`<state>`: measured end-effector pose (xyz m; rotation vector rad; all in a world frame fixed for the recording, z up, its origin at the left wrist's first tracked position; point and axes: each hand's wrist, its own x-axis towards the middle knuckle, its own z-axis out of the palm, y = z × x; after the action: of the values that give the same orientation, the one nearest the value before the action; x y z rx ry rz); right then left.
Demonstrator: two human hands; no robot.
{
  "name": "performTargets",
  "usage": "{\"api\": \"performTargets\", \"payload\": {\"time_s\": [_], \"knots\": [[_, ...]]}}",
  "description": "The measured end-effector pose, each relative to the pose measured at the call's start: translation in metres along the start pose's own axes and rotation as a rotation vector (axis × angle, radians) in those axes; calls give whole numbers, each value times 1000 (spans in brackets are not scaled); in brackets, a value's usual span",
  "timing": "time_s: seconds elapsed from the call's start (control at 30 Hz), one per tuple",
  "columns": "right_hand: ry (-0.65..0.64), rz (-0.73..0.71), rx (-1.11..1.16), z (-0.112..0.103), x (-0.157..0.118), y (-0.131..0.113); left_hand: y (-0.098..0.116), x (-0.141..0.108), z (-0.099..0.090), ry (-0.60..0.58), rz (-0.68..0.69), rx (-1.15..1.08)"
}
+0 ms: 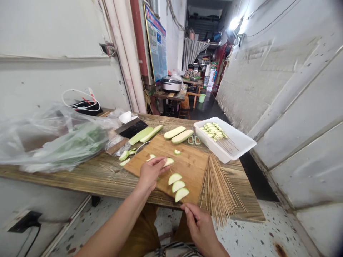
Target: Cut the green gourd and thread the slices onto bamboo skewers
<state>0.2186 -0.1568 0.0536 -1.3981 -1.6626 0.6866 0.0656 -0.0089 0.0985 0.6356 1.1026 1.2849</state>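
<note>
"Over the board (191,171), what's in your grip?"

"My left hand (151,175) pinches a slice (169,162) at the skewer (170,170)'s upper end; my right hand (199,223) pinches its lower end. Three slices (178,186) sit between."

"What's done?"

"Right of the board, beyond its far corner, the tub (238,135) holds loaded skewers (213,131)."

"What isn't?"

"Past the board, halves (182,136) lie unsliced; along its right edge, bare sticks (218,189) fan out."

Narrow room, white walls (61,35), bright light (235,23) upper right.
Right wall (284,85) scuffed; dark floor (207,104) runs back toward gray curtain (192,51). Speckled floor (241,237) in front (brown stain (280,249), lower right). Poster (158,44) on left, wooden table (158,94) and bench (185,103) mid-room.
</note>
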Motion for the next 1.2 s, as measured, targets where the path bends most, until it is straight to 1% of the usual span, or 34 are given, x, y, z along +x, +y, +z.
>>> {"api": "performTargets", "payload": {"time_s": [0.27, 0.4, 0.57, 0.67, 0.9, 1.2], "knots": [[0, -5, 11, 1, 0, 0, 0, 0, 2, 1, 13, 18], [24, -14, 4, 2, 2, -5, -2, -1, 4, 14, 0, 26], [94, -35, 24, 4, 6, -14, -3, -1, 8, -47, -81, -59], [112, -43, 43, 7, 6, -16, -2, -1, 12, -73, -113, -84], [113, -18, 75, 8, 7, -15, 1, -2, 23, -102, -97, -120], [144, -24, 59, 5, 7, -18, 2, -6, 32, -92, -103, -124]]}}
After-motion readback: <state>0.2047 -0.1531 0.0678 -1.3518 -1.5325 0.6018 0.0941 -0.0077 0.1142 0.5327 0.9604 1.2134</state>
